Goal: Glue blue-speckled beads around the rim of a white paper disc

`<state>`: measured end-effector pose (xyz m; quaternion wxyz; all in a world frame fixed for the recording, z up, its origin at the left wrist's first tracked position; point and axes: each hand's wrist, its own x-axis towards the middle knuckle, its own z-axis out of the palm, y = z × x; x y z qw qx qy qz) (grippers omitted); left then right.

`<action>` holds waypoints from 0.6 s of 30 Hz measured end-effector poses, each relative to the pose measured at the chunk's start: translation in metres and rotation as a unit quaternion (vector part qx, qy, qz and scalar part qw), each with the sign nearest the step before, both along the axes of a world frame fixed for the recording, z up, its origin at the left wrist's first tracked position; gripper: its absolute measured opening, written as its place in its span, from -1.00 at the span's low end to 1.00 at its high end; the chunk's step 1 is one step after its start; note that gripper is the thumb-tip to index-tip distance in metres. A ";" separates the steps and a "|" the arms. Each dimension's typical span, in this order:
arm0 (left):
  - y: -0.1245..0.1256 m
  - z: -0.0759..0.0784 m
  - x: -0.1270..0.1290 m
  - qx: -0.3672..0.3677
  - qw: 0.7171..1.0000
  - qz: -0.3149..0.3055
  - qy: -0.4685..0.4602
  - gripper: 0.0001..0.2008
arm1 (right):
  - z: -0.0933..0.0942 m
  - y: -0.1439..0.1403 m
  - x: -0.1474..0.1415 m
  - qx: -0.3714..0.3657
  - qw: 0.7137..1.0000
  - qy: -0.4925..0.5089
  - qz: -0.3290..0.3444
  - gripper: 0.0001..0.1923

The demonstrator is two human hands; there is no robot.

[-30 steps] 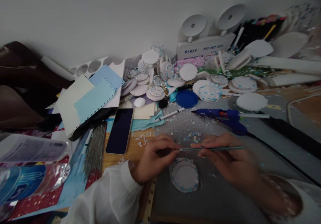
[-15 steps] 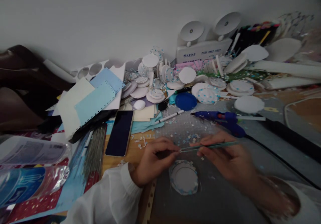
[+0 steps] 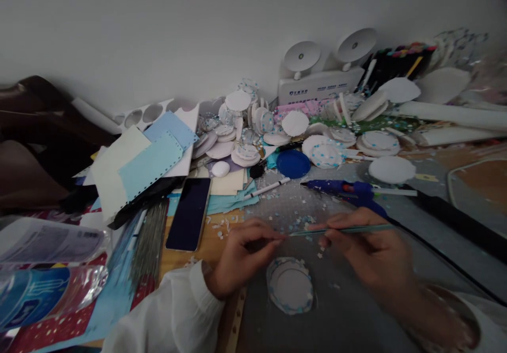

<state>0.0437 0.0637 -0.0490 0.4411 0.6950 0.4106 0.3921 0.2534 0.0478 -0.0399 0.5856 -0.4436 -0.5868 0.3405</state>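
Observation:
My right hand [image 3: 368, 247] is closed round a slim teal pair of tweezers [image 3: 307, 232], held nearly level with the tips pointing left. Just left of those tips, my left hand [image 3: 245, 253] pinches thumb and forefinger together; whatever is between them is too small to make out. Below and between both hands, a round white disc [image 3: 292, 284] with small blue and white pieces around its rim lies flat on the grey mat [image 3: 340, 311]. Tiny paper bits [image 3: 307, 220] are scattered on the mat beyond the hands.
A blue glue gun [image 3: 340, 187] lies behind my right hand, its black cord running right. Left of my left hand are a phone [image 3: 189, 213] and a plastic bottle [image 3: 47, 289]. White discs [image 3: 295, 123] and a blue lid [image 3: 293, 163] crowd the back, before a twin-headed lamp [image 3: 320, 86].
My right hand and the tweezers have shifted slightly right, and the tips, spread before, now look closer together. My left hand keeps its pinch, almost still. The view has tilted slightly.

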 end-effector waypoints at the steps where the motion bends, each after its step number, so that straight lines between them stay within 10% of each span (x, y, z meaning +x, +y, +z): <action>1: 0.001 -0.001 0.000 0.009 1.000 0.012 0.010 -0.88 | 0.001 0.000 0.001 0.002 1.000 -0.001 -0.008 -0.93; 18: 0.003 -0.009 -0.005 0.100 0.980 0.140 0.097 -0.76 | -0.004 0.000 -0.001 0.077 0.997 -0.020 -0.010 -0.92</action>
